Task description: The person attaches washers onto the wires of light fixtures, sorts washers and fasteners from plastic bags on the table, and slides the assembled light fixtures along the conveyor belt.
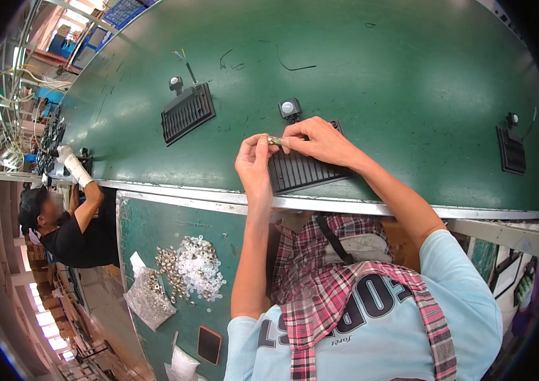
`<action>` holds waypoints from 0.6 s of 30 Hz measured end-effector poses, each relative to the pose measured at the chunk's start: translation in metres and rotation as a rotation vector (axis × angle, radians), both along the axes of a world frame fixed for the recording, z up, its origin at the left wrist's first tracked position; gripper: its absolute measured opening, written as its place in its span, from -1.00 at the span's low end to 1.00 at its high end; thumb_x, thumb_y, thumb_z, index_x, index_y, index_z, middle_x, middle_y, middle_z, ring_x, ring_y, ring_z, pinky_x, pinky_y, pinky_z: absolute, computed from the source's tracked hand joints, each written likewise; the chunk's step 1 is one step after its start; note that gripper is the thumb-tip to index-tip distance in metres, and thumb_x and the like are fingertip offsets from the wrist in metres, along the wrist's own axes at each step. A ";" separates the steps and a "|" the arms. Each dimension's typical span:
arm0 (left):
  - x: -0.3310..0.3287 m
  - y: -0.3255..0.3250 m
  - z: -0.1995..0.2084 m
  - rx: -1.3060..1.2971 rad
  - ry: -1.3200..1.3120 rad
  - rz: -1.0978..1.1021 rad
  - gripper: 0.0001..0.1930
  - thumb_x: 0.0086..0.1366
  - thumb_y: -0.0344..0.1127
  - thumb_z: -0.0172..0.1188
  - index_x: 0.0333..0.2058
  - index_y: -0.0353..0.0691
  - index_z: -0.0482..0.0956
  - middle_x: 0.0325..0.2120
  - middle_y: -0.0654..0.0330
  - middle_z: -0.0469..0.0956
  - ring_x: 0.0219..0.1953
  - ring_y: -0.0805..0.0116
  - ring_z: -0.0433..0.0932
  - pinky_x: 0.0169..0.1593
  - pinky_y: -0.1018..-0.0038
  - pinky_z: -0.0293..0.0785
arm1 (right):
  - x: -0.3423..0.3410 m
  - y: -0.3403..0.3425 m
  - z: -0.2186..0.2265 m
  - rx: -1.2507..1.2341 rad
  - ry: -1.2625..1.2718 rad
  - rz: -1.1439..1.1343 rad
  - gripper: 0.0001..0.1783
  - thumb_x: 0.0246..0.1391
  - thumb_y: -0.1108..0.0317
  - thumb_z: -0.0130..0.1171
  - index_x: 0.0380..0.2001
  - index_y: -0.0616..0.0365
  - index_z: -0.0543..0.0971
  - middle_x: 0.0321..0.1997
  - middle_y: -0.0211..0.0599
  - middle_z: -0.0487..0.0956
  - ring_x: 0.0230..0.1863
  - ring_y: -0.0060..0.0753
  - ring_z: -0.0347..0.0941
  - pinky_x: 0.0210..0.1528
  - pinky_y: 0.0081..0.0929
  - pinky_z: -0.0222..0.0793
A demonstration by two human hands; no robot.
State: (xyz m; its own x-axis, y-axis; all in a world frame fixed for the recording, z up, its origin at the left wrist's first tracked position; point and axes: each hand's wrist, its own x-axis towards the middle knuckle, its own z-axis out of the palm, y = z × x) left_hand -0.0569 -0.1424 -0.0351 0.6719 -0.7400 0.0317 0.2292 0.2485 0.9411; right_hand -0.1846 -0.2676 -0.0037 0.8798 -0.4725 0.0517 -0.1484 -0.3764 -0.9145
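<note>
My L hand (254, 164) has thumb & fingertips pinched on a short bunch of thin coloured wires (275, 141), w/ smth shiny at the tips, too small to tell what. My R hand (321, 143) grips the same wires from the other side, thumb & forefinger closed. Wires sit just above the black ribbed floodlight (307, 176), my landmark, which lies on the green worktop (371, 70) partly under both hands; can't tell if they're joined to it. Its sensor head (289, 108) sticks out on the far side.

L of the floodlight, well apart: a 2nd ribbed floodlight (188, 114) w/ sensor & loose wire ends. Far R of it: a 3rd floodlight (511, 151). Beyond it: black cable offcuts (296, 67).

Nearer me & L of it, on a lower green bench: white plastic rings (199, 270), brassy metal fittings (169, 265) touching them, a clear bag (147, 298) & a phone (209, 345). Far L of it: co-worker (79, 232), arm reaching onto the worktop.
</note>
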 end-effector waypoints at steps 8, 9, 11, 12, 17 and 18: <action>0.001 0.000 0.007 0.032 -0.052 -0.102 -0.70 0.35 -0.46 0.16 0.01 -0.48 0.48 -0.28 0.17 0.59 -0.24 0.50 0.54 -0.04 0.56 0.48 | 0.001 0.000 -0.004 -0.012 -0.043 -0.014 -0.64 0.14 0.12 0.01 -0.29 0.17 0.63 -0.53 -0.30 0.60 -0.49 -0.40 0.47 -0.38 -0.37 0.32; 0.001 -0.001 0.009 0.046 -0.089 -0.094 -0.69 0.34 -0.48 0.17 0.03 -0.47 0.47 -0.27 0.17 0.58 -0.23 0.50 0.54 -0.04 0.57 0.47 | 0.000 -0.001 -0.004 -0.034 -0.064 -0.019 -0.63 0.16 0.14 -0.01 -0.20 0.19 0.61 -0.50 -0.29 0.60 -0.47 -0.40 0.47 -0.35 -0.36 0.32; -0.002 -0.003 0.014 0.060 -0.127 -0.089 -0.67 0.32 -0.50 0.18 0.05 -0.45 0.46 -0.25 0.18 0.57 -0.21 0.50 0.53 -0.04 0.57 0.47 | -0.001 -0.005 -0.009 0.030 -0.124 -0.030 -0.63 0.18 0.17 -0.02 -0.12 0.20 0.56 -0.45 -0.28 0.59 -0.41 -0.42 0.47 -0.31 -0.37 0.32; -0.006 -0.006 0.015 0.044 -0.169 -0.125 -0.65 0.31 -0.50 0.20 0.06 -0.44 0.46 -0.22 0.18 0.56 -0.19 0.51 0.54 -0.03 0.56 0.47 | -0.002 -0.007 -0.011 0.092 -0.184 -0.040 -0.61 0.20 0.19 -0.03 -0.03 0.21 0.51 -0.40 -0.27 0.59 -0.35 -0.43 0.48 -0.28 -0.38 0.33; -0.015 -0.022 0.019 -0.011 -0.244 -0.107 -0.65 0.30 -0.51 0.20 0.05 -0.40 0.43 -0.19 0.19 0.52 -0.12 0.48 0.53 -0.02 0.57 0.46 | -0.005 -0.010 -0.003 0.268 -0.340 -0.062 -0.63 0.23 0.31 0.03 0.05 0.21 0.51 -0.25 -0.26 0.56 -0.22 -0.47 0.45 -0.17 -0.45 0.35; -0.018 -0.022 0.022 0.025 -0.299 -0.078 -0.66 0.31 -0.49 0.19 0.04 -0.40 0.41 -0.20 0.19 0.52 -0.13 0.48 0.51 -0.03 0.58 0.45 | -0.008 -0.017 -0.002 0.189 -0.383 -0.092 -0.67 0.23 0.33 0.04 0.00 0.22 0.56 -0.25 -0.27 0.57 -0.23 -0.47 0.45 -0.14 -0.45 0.36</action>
